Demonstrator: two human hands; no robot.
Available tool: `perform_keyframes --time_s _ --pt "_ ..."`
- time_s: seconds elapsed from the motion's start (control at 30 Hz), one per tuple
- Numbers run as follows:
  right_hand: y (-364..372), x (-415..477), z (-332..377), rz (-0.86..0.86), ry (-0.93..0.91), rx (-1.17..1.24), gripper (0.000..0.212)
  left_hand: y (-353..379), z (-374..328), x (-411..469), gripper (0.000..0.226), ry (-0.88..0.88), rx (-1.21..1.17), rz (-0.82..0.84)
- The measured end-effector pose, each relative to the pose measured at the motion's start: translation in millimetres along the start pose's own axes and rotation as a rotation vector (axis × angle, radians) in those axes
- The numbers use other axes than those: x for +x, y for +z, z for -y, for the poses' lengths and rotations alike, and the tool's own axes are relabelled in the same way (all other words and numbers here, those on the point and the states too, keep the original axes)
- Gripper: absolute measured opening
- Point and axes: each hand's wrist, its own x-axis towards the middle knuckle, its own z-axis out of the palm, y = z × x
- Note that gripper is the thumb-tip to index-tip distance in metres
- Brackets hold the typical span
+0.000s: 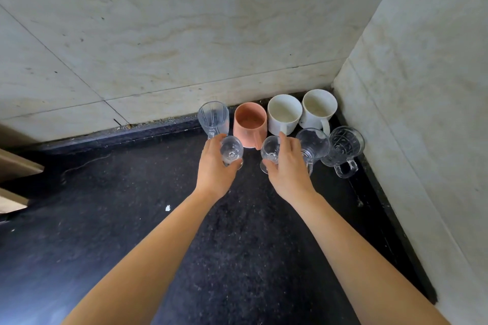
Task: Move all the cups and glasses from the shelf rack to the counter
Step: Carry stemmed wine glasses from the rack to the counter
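On the black counter (132, 219), cups stand in the far right corner: a ribbed clear glass (213, 117), a pink mug (249, 124), two white mugs (284, 113) (318, 107), a clear glass (314, 144) and a patterned clear glass mug (344, 148). My left hand (214, 166) grips a small stemmed glass (231, 152) just in front of the pink mug. My right hand (286, 166) holds a second small stemmed glass (270, 153) beside it. Both glasses are low at the counter; their bases are hidden by my fingers. The shelf rack is out of view.
Pale marble walls (184, 47) close the counter at the back and right (422, 113). A wooden edge (15, 166) juts in at the far left. A small white speck (167, 208) lies on the dark counter near my left forearm.
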Motion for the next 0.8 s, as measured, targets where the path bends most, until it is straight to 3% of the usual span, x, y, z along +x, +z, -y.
perform_keyframes --time_s 0.37,0.5,0.63,0.8 --pt "-4 -3 5 0.032 -0.003 -0.040 0.086 -5 -2 4 0.088 -0.006 0.099 0.099" --pt "-35 -14 24 -0.003 -0.102 -0.086 0.076 -40 -24 -4 0.078 0.051 0.214 0.070" --pt "-95 -12 73 -0.114 -0.179 -0.095 0.058 -109 -83 -3 0.064 0.233 0.300 -0.057" --pt "-178 -19 156 -0.396 -0.418 -0.081 0.056 -215 -168 -17 0.057 0.473 0.423 -0.421"
